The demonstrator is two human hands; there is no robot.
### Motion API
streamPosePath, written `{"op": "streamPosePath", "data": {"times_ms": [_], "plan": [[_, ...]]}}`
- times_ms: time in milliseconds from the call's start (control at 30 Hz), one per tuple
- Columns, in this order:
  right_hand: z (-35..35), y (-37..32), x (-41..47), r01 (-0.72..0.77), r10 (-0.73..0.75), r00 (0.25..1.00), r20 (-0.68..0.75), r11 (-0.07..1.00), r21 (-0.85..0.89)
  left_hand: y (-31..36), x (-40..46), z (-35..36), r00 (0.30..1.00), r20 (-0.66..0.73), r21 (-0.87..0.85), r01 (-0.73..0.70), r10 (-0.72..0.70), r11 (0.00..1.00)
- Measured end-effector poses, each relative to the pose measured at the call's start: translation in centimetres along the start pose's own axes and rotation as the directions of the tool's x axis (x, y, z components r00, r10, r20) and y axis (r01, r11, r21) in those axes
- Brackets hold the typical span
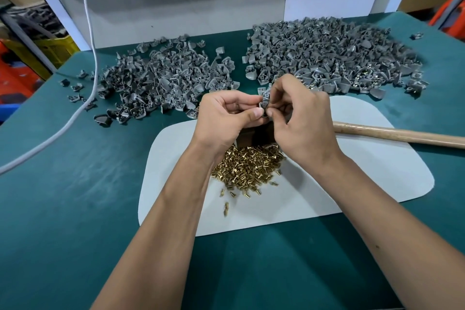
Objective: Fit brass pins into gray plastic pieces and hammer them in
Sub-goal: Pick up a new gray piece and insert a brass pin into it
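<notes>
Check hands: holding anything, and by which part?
Left hand pinches one gray plastic piece at its lower edge; right hand fingertips pinch at its side. Pin not discernible.

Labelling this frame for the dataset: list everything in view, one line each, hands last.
gray plastic piece: one, gray, pinched between both hands above the mat
left pile of gray pieces: many, gray, far left on the table
right pile of gray pieces: many, gray, far right; brass shows in some
brass pins: a heap plus strays, brass, on the mat under the wrists
dark block: one, dark, on the mat below the hands, mostly hidden
wooden handle: one, tan, lying right of the hands
mat: one, white, table centre
table: one, green top
cable: one, white, left
left hand: holds the piece
right hand: fingertips pinch at the piece
</notes>
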State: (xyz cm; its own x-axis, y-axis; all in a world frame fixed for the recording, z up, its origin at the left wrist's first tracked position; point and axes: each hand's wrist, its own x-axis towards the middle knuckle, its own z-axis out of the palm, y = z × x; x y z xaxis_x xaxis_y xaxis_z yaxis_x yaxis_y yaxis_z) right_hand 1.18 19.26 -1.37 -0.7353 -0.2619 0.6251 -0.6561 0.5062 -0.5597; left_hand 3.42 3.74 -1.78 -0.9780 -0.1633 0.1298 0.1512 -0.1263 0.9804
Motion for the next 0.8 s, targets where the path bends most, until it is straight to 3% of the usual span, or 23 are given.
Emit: {"op": "streamPosePath", "data": {"times_ms": [267, 500, 800], "plan": [[-0.2, 0.5, 0.0, 0.031, -0.031, 0.999, -0.017, 0.998, 0.047, 0.5, 0.0, -0.6, 0.995, 0.024, -0.146, 0.104, -0.101, 0.984], [-0.4, 1.1, 0.0, 0.116, -0.119, 0.992, -0.039, 0.991, -0.074, 1.0, -0.1, -0.8, 0.988, 0.037, -0.147, 0.154, -0.15, 0.977], [-0.5, 0.8, 0.3, 0.011, -0.013, 0.999, -0.032, 0.999, -0.036, 0.3, 0.0, 0.3, 0.992, -0.013, 0.188, -0.122, 0.127, 0.975]]}}
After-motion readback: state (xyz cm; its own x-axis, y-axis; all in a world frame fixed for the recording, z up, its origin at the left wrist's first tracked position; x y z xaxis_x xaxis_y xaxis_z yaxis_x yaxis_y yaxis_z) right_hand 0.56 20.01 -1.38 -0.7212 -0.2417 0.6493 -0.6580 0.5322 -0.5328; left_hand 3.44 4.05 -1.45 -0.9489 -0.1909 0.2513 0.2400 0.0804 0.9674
